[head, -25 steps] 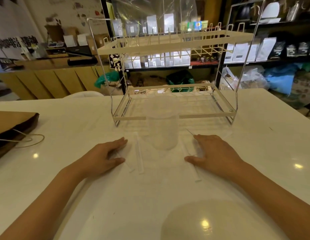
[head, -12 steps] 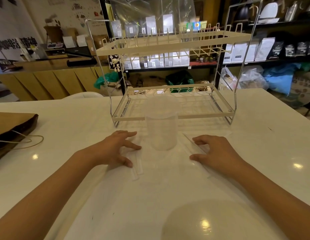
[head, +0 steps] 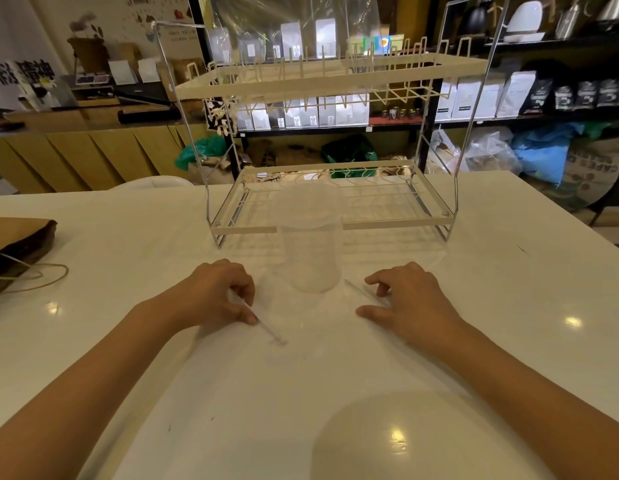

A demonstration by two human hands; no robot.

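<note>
A clear plastic beaker (head: 311,251) stands upright on the white table (head: 508,289), between my two hands. My left hand (head: 214,292) lies left of it with the fingers curled, and thumb and fingertips pinch a thin clear stick (head: 271,334) that points toward me along the table. Right of the beaker, my right hand (head: 408,299) has its fingers bent down over a second thin clear stick (head: 356,289). Its thumb is spread on the table. Both sticks are nearly see-through and partly hidden under the fingers.
A cream two-tier wire dish rack (head: 328,223) stands just behind the beaker, with nothing on its lower tier. A brown paper bag (head: 17,240) with string handles lies at the table's left edge. Shelves of bags and packages fill the background.
Both hands went from lying flat to curled. The left hand slid toward the beaker and took hold of a stick. The right hand's fingers drew in over the other stick.
</note>
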